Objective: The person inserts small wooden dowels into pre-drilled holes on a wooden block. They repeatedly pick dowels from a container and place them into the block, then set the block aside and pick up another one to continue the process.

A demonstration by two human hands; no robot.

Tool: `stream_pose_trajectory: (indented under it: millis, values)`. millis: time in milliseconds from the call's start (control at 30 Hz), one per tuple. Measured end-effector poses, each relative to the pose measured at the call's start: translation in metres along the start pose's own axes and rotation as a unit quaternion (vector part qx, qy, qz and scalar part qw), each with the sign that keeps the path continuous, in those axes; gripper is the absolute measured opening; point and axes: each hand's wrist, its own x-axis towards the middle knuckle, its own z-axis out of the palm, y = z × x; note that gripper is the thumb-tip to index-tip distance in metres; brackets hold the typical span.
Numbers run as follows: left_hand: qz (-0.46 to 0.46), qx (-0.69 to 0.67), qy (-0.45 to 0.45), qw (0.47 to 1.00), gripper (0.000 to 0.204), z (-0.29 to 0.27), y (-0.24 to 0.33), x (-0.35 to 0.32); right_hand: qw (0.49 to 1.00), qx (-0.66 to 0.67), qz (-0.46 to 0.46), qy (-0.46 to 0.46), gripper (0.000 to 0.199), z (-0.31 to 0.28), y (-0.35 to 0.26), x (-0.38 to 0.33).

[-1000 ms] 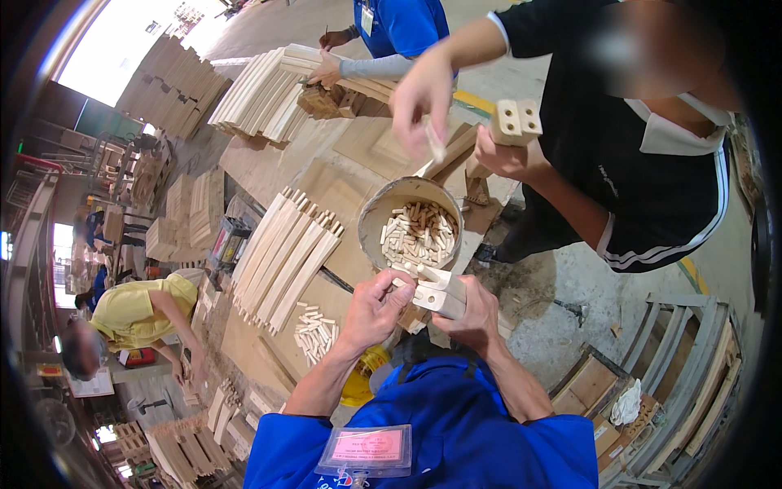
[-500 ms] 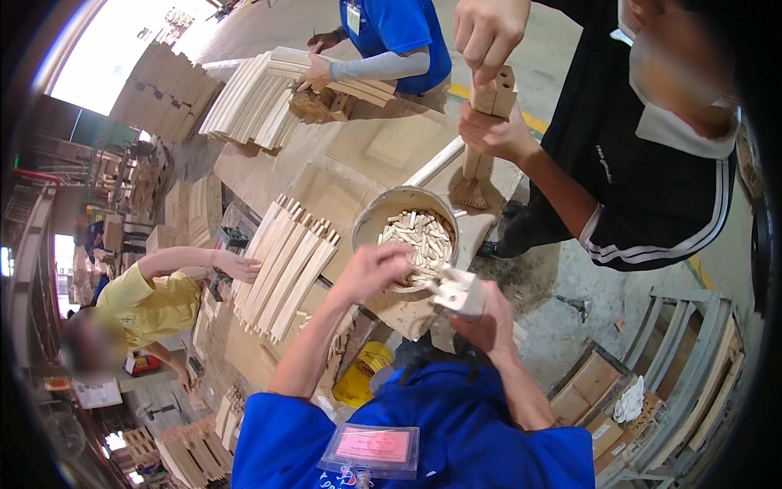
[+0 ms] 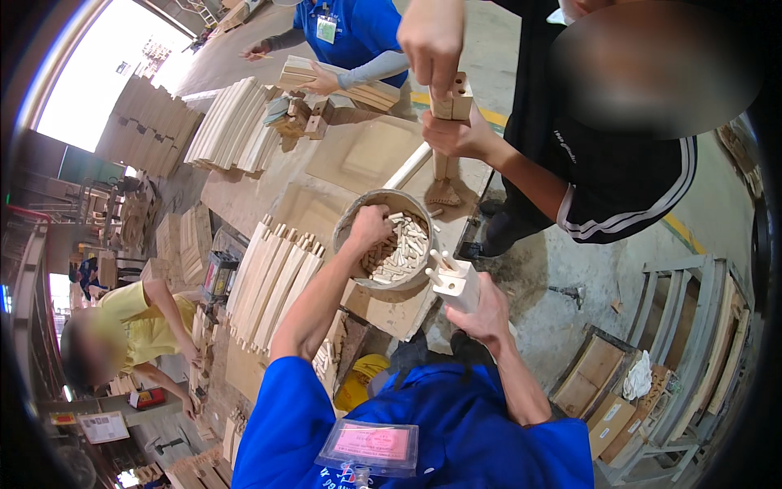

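Observation:
My left hand [image 3: 373,224] is inside the round bucket [image 3: 343,236], at its left side, against a heap of short wooden dowels [image 3: 404,253]. Its fingers look curled, but their tips and anything in them are hidden. To the right of the bucket, my right hand [image 3: 486,310] grips a pale squared wooden block [image 3: 459,290] from its right side. Several dowels [image 3: 437,266] stick out of the block's end toward the bucket, and a hole shows in its near face.
Wooden slats with round-tenoned ends [image 3: 273,281] lie left of the bucket. At the upper right, a co-worker's hands [image 3: 452,130] hold another drilled block [image 3: 456,99]. A person in yellow [image 3: 147,326] works at left, one in blue [image 3: 350,37] beyond. Metal racks [image 3: 692,342] stand at right.
My left hand has moved from beside the block back into the bucket. The block in my right hand has turned, showing its dowels more clearly. The person in yellow has drawn a hand off the slats.

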Motion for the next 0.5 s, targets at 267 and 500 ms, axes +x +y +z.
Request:
stream_pose_trajectory:
  millis: [267, 500]
  values:
    - [0.245, 0.037, 0.005, 0.969, 0.017, -0.11, 0.12, -0.144, 0.996, -0.089, -0.002, -0.01, 0.061, 0.006, 0.022, -0.003]
    - [0.285, 0.107, -0.02, 0.952, 0.025, -0.134, 0.139, -0.201, 0.989, -0.113, -0.083, -0.05, 0.058, 0.02, 0.007, -0.007]
